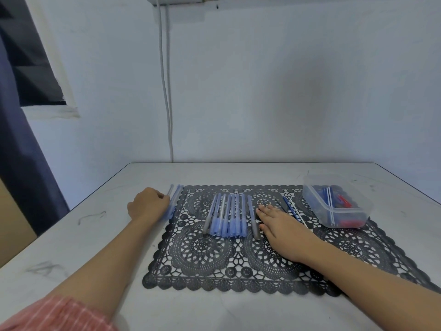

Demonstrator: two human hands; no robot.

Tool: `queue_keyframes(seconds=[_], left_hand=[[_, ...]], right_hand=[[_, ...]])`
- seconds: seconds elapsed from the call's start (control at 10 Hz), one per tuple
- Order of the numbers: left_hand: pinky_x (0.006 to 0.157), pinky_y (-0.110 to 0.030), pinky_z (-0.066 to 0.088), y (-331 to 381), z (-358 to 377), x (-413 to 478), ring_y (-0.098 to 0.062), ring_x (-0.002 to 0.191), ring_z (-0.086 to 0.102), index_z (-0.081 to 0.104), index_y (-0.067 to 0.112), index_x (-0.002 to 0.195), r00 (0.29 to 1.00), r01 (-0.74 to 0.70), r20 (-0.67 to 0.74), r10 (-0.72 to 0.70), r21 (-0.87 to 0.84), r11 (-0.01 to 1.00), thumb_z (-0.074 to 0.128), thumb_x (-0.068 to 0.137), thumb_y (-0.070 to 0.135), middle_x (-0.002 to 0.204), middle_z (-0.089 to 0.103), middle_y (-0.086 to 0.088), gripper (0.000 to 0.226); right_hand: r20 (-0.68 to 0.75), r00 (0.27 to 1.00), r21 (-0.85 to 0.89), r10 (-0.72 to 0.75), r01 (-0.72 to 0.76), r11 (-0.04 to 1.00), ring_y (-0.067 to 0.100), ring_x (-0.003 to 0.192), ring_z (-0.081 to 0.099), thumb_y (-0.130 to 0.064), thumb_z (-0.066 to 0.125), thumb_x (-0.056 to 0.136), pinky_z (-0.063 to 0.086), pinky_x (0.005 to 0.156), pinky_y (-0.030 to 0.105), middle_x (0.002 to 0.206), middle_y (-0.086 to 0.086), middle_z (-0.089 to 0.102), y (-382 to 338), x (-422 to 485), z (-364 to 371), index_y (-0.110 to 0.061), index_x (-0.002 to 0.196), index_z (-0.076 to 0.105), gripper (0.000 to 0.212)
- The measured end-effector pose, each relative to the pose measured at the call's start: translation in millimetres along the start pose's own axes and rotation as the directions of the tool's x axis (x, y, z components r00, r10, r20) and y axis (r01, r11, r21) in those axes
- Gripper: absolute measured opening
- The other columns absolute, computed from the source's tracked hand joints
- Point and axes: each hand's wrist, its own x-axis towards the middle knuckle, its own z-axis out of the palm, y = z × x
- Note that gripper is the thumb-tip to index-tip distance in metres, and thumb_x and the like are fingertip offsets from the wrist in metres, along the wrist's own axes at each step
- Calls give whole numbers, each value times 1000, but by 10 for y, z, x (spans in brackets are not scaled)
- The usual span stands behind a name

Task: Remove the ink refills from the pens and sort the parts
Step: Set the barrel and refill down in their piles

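Pens (229, 216) lie rowed mid lace mat (214, 256). Right hand (284, 225), fingers straight, rests beside them, refills (292, 209) and plastic box (310, 198) beyond. Left hand (148, 204) curls against blurred barrels (176, 199) at mat's left edge, grip unclear.

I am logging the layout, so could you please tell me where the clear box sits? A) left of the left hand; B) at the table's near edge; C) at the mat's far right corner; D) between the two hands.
C: the box sits on the far right corner of the mat, to the right of the right hand.
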Motion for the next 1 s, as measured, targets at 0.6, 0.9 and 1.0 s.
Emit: queue_keyframes(seconds=[0.6, 0.9, 1.0], left_hand=[[83, -36, 40, -52, 63, 53, -23, 73, 56, 71, 21, 80, 997, -32, -68, 30, -19, 999, 51, 88, 26, 76, 66, 0, 23], [72, -33, 38, -76, 83, 60, -30, 78, 60, 74, 14, 81, 992, -93, -98, 85, -79, 993, 49, 88, 24, 63, 59, 1, 28], [81, -33, 45, -82, 112, 78, -27, 92, 62, 75, 23, 101, 981, -165, -120, 152, -109, 980, 47, 92, 33, 101, 72, -3, 32]], right_hand=[[-17, 1000, 5, -3, 3, 1000, 13, 142, 10, -32, 23, 102, 4, 114, 25, 156, 1, 13, -9, -2, -17, -13, 148, 17, 51], [-261, 965, 102, -9, 36, 994, 13, 129, 37, -22, 36, 98, 25, 110, 28, 140, -2, 44, -30, -39, -64, -17, 139, 42, 41], [-316, 947, 120, -62, 104, 987, 14, 126, 40, -23, 34, 97, 29, 109, 31, 135, -1, 49, -34, -41, -56, -19, 134, 49, 40]])
